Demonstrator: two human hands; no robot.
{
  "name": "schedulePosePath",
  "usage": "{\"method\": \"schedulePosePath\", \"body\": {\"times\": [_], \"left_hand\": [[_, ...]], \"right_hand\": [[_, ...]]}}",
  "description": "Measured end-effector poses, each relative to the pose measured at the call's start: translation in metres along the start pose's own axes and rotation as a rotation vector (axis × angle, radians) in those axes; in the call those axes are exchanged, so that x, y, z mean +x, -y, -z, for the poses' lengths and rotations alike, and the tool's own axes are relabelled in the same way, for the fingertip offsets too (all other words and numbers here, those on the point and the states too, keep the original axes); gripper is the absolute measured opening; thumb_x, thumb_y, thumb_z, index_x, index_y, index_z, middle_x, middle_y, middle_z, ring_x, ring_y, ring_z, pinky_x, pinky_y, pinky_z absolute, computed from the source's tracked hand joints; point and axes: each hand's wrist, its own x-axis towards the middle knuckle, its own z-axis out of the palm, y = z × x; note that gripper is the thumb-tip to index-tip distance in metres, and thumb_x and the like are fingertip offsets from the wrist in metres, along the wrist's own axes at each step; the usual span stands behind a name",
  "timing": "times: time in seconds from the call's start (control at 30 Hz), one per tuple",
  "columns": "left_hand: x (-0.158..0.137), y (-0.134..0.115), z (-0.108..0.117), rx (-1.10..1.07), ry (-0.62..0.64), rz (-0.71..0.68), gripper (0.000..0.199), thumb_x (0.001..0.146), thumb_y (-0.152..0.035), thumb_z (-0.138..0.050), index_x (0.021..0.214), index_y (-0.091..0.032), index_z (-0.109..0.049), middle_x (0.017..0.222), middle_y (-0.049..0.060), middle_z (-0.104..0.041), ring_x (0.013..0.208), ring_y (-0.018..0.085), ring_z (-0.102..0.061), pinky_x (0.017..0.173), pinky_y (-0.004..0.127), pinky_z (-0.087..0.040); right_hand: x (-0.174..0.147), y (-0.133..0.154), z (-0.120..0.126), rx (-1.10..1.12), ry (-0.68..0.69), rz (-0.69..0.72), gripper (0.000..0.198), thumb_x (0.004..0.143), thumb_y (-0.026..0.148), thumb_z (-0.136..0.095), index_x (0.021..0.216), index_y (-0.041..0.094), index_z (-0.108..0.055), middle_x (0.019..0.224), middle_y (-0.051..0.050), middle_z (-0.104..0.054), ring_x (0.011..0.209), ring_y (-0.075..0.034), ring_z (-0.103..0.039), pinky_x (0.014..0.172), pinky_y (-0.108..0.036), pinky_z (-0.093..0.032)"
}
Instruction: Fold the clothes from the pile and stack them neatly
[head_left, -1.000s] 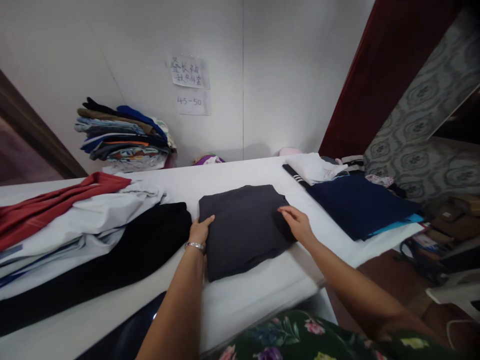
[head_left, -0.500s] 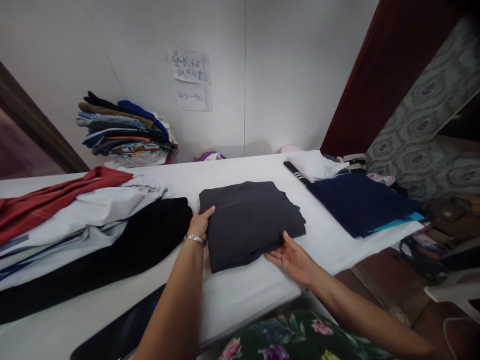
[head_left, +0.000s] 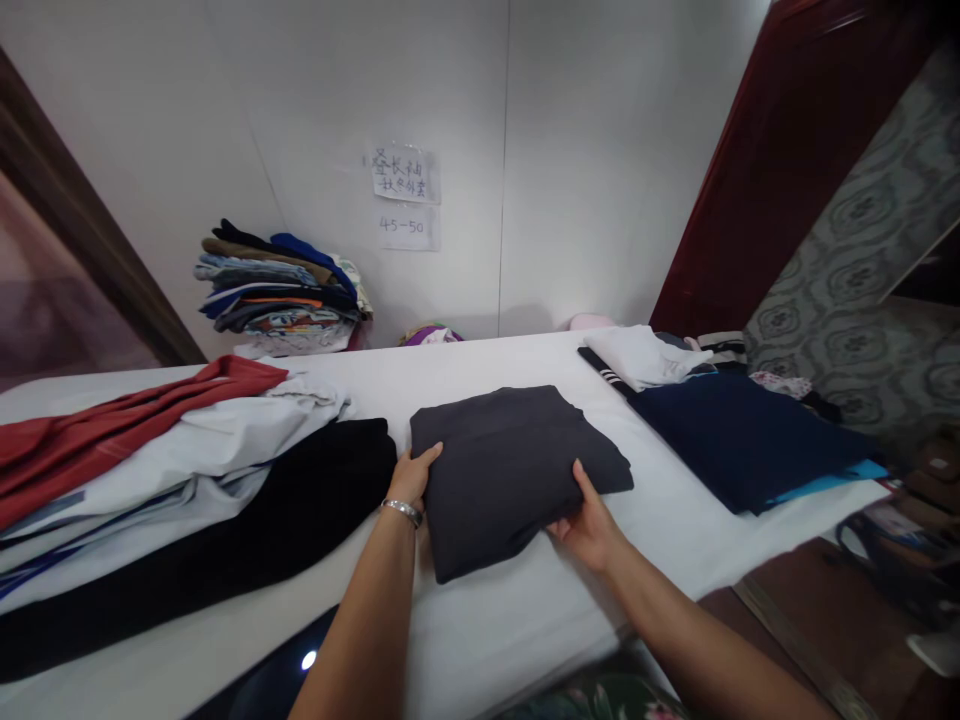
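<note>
A folded dark grey garment [head_left: 510,480] lies in front of me over the white-covered table [head_left: 495,640], its near edge slightly raised. My left hand [head_left: 411,478], with a silver bracelet at the wrist, grips its left edge, thumb on top and fingers mostly hidden beneath. At the near right edge my right hand [head_left: 589,522] holds the cloth the same way, thumb above and fingers under. Just left of the garment lies a black garment [head_left: 300,510].
White garments [head_left: 195,440] and a red garment [head_left: 142,420] lie at the left. Folded clothes [head_left: 277,285] are stacked by the wall. On the right are a navy garment [head_left: 750,430] and a white garment [head_left: 637,355]. A dark, shiny object [head_left: 262,680] sits near my left forearm.
My right fingers have slid under the near edge and lifted it a little. My left hand keeps its hold. The whole view has shifted, so everything appears lower and further right.
</note>
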Motion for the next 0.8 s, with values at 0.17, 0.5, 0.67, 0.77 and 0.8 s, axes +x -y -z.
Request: {"method": "schedulePosePath", "body": {"times": [0.17, 0.5, 0.67, 0.77, 0.8], "left_hand": [[0.000, 0.000, 0.000, 0.039, 0.001, 0.003, 0.018, 0.072, -0.010, -0.069, 0.089, -0.010, -0.064, 0.068, 0.007, -0.070, 0.055, 0.016, -0.066, 0.063, 0.030, -0.056], [-0.008, -0.011, -0.004, 0.122, -0.012, 0.036, 0.031, 0.073, -0.017, -0.069, 0.104, -0.014, -0.063, 0.066, 0.004, -0.070, 0.060, 0.022, -0.068, 0.063, 0.035, -0.058], [-0.035, -0.021, -0.021, 0.063, 0.006, 0.011, 0.023, 0.074, -0.015, -0.067, 0.096, -0.019, -0.063, 0.076, 0.003, -0.071, 0.075, 0.022, -0.070, 0.073, 0.034, -0.059], [-0.051, -0.029, -0.039, 0.068, 0.024, -0.022, 0.017, 0.076, -0.016, -0.065, 0.093, -0.019, -0.064, 0.081, 0.004, -0.071, 0.080, 0.023, -0.070, 0.076, 0.035, -0.059], [-0.056, -0.030, -0.046, 0.067, 0.037, -0.042, 0.016, 0.077, -0.016, -0.064, 0.093, -0.019, -0.064, 0.082, 0.004, -0.071, 0.080, 0.022, -0.070, 0.077, 0.035, -0.059]], "right_hand": [[0.010, 0.001, -0.009, -0.082, -0.076, 0.002, 0.039, 0.078, 0.044, -0.066, 0.108, 0.019, -0.063, 0.092, -0.005, -0.074, 0.075, -0.020, -0.069, 0.057, -0.030, -0.055], [0.021, 0.015, -0.020, -0.070, -0.107, 0.167, 0.007, 0.072, 0.020, -0.058, 0.074, 0.017, -0.065, 0.062, -0.003, -0.070, 0.065, -0.019, -0.068, 0.066, -0.030, -0.054], [0.003, 0.047, -0.020, -0.104, -0.056, 0.263, 0.012, 0.068, 0.018, -0.063, 0.079, 0.016, -0.067, 0.064, -0.001, -0.070, 0.064, -0.018, -0.067, 0.065, -0.028, -0.052], [-0.005, 0.067, -0.014, -0.095, -0.041, 0.299, 0.012, 0.065, 0.017, -0.065, 0.077, 0.015, -0.068, 0.064, -0.002, -0.070, 0.062, -0.017, -0.065, 0.065, -0.027, -0.051], [-0.007, 0.074, -0.011, -0.089, -0.037, 0.310, 0.010, 0.065, 0.018, -0.065, 0.075, 0.014, -0.068, 0.063, -0.002, -0.070, 0.061, -0.016, -0.065, 0.064, -0.026, -0.051]]}}
